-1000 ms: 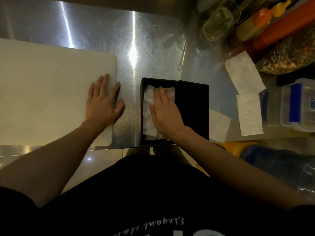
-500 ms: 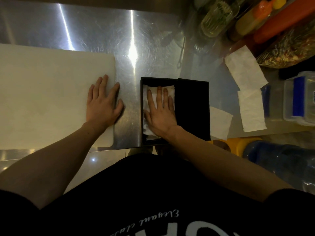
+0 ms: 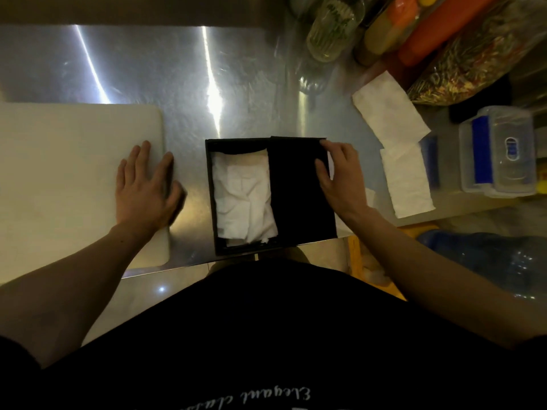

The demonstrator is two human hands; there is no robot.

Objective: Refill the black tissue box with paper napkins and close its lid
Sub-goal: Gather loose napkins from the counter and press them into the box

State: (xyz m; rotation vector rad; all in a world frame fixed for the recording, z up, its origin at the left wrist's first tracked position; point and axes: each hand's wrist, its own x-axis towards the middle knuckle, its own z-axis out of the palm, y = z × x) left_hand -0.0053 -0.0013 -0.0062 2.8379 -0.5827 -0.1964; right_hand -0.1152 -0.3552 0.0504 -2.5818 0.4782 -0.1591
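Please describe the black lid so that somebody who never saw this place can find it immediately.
On the steel counter, find the black box at its near edge. The lid is the flat black panel covering the box's right half, with the right hand on its edge; beside it, white napkins show.

Black tissue box (image 3: 299, 196), white napkins (image 3: 244, 199), silver counter (image 3: 177, 84).

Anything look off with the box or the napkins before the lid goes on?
The napkins in the box lie crumpled and uneven, not flat. Two more napkins lie loose on the counter to the right. The lid covers only the right half, with the right hand at its edge.
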